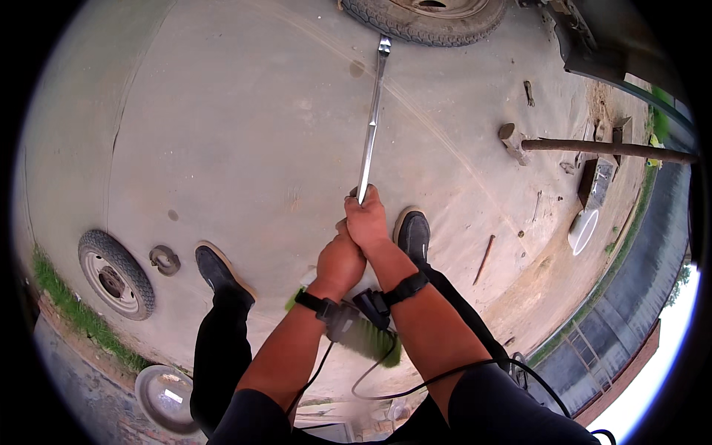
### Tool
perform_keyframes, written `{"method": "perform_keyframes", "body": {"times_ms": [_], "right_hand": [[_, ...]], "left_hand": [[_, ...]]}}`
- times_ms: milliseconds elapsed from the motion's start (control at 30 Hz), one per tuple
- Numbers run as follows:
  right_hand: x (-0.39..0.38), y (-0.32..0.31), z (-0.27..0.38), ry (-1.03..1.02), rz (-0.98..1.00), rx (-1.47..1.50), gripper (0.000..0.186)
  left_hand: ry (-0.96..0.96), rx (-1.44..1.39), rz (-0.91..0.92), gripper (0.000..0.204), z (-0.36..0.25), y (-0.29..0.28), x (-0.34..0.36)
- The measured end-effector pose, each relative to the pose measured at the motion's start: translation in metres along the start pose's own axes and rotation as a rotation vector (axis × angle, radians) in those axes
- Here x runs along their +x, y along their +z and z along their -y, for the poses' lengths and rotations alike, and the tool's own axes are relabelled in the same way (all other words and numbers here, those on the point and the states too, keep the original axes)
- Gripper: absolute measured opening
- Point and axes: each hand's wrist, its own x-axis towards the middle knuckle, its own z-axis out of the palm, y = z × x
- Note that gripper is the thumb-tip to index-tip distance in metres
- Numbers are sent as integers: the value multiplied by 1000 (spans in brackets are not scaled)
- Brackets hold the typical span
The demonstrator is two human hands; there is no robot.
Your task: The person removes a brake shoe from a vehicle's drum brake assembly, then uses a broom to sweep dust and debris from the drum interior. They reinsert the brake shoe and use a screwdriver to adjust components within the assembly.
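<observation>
My left hand (pixel 337 263) and my right hand (pixel 365 219) are both closed round a long silver metal bar (pixel 373 111), right above left. The bar extends away from me over the concrete floor (pixel 259 148), and its flattened far end is at the lower edge of a dusty tyre on a wheel (pixel 415 26); whether it touches the rubber I cannot tell. My two shoes (pixel 211 263) stand apart on either side of my arms, and a green brush-like thing (pixel 378 341) shows partly behind my wrists.
A wheel (pixel 115 274), round metal piece (pixel 165 259) and basin (pixel 167 400) lie left. Rightward are a dark vehicle part (pixel 608 52), a long wooden-handled tool (pixel 586 144), a rusty rod (pixel 483 259), a white tub (pixel 584 230), a metal box (pixel 595 183) and several small tools.
</observation>
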Motion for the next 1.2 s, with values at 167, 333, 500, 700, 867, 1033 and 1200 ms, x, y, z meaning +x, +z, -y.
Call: {"method": "perform_keyframes", "body": {"times_ms": [167,333,500,700,867,1033,1200], "right_hand": [[-5,79,16,-16,-112,62,20],[-4,-46,11,62,91,-38,14],[-12,87,30,-57,-142,119,20],[-17,-33,12,133,106,-10,17],[-24,51,25,13,-60,103,18],[-37,32,14,17,-27,-20,21],[-45,-17,21,71,15,-151,26]], "left_hand": [[120,198,-1,44,33,-102,4],[-4,-96,-12,51,-31,39,-11],[61,207,38,40,11,-118,-9],[8,-159,10,47,-29,15,-27],[33,113,31,41,-3,-77,-25],[87,27,-19,40,5,-59,-46],[40,-51,29,39,-31,-27,-57]]}}
